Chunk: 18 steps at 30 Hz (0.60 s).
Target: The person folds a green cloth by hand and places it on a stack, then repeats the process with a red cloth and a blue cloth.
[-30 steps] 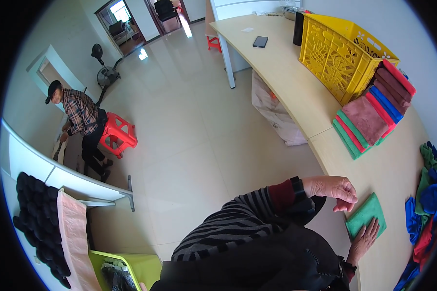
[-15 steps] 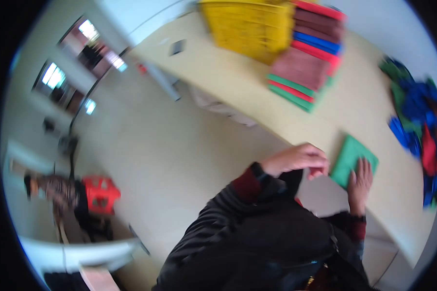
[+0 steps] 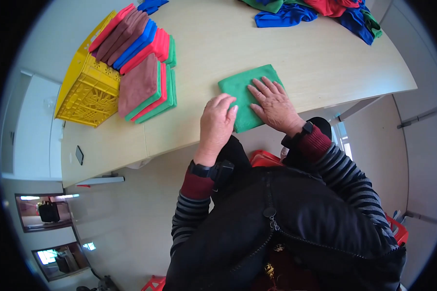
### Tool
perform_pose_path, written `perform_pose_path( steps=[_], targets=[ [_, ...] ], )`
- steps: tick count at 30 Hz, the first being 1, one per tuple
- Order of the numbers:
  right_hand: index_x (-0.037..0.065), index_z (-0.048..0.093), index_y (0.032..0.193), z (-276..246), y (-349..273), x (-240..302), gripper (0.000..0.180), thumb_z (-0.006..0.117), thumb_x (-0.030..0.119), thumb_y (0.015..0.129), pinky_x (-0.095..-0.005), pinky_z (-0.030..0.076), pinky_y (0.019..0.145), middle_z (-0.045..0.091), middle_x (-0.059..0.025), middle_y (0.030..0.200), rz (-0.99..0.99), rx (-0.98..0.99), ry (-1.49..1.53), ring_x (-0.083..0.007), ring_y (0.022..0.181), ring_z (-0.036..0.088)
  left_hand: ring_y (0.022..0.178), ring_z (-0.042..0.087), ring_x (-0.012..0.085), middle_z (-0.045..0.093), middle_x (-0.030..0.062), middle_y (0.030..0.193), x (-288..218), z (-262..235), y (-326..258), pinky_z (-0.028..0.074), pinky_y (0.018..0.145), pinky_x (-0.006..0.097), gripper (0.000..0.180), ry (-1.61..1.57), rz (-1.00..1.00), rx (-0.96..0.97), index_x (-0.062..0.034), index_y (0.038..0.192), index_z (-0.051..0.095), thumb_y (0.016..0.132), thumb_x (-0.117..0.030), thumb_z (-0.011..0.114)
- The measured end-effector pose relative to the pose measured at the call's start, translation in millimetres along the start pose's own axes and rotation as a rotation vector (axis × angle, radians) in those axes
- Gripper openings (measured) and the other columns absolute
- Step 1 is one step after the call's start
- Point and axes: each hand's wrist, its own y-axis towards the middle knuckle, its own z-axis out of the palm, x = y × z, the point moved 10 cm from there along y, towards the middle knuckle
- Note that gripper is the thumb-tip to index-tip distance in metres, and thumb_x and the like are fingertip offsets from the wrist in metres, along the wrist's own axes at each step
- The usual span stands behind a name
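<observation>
While the right hand (image 3: 277,109) lies palm down with its fingers spread on the folded green cloth (image 3: 239,87), the left hand (image 3: 216,123) is positioned at the left edge of the same cloth, fingers curled and thumb close to the index fingertip. Whether the left thumb and fingers pinch any fabric cannot be told from this angle. The green cloth rests flat near the front edge of the worktop (image 3: 199,63), directly in front of the person, with its lower corner close to that edge. Each wrist carries a dark band below a maroon cuff; the sleeves are striped black and grey. To the left of the cloth, and well apart from it, stands a low stack of folded cloths (image 3: 138,87), brown uppermost, with green and red layers beneath. Immediately behind this stack is a row of folded cloths (image 3: 140,41) in red, brown, blue and green, located beside the yellow crate (image 3: 90,94). A heap of loose cloths (image 3: 286,15), blue, green and red, occupies the far side of the worktop. A dark phone (image 3: 79,155) lies near the left end.
</observation>
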Motion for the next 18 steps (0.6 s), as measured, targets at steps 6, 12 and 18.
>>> perform_pose_path(
  steps=[6, 12, 18],
  targets=[
    [0.009, 0.044, 0.147, 6, 19, 14, 0.057, 0.048, 0.042, 0.100, -0.0512, 0.024, 0.118, 0.041, -0.0153, 0.152, 0.055, 0.024, 0.167, -0.0363, 0.144, 0.032, 0.143, 0.033, 0.0353, 0.041, 0.0179, 0.150, 17, 54, 6, 0.024, 0.118, 0.054, 0.049, 0.479, 0.022, 0.073, 0.0012, 0.140, 0.046, 0.099, -0.024, 0.054],
    [0.009, 0.044, 0.147, 21, 22, -14, 0.060, 0.046, 0.046, 0.100, -0.0515, 0.026, 0.117, 0.041, -0.0159, 0.152, 0.078, -0.041, 0.056, -0.0361, 0.144, 0.033, 0.146, 0.028, 0.0351, 0.034, 0.0174, 0.155, 26, 78, 12, 0.023, 0.118, 0.057, 0.057, 0.520, 0.020, 0.168, 0.0002, 0.148, 0.038, 0.101, -0.029, 0.049],
    [0.009, 0.044, 0.148, 17, 18, -52, 0.058, 0.044, 0.044, 0.101, -0.0483, 0.026, 0.117, 0.040, -0.0141, 0.154, 0.199, -0.015, 0.025, -0.0343, 0.143, 0.034, 0.147, 0.027, 0.0344, 0.031, 0.0161, 0.158, 29, 78, 10, 0.023, 0.118, 0.057, 0.060, 0.530, 0.009, 0.180, -0.0005, 0.150, 0.035, 0.102, -0.034, 0.047]
  ],
)
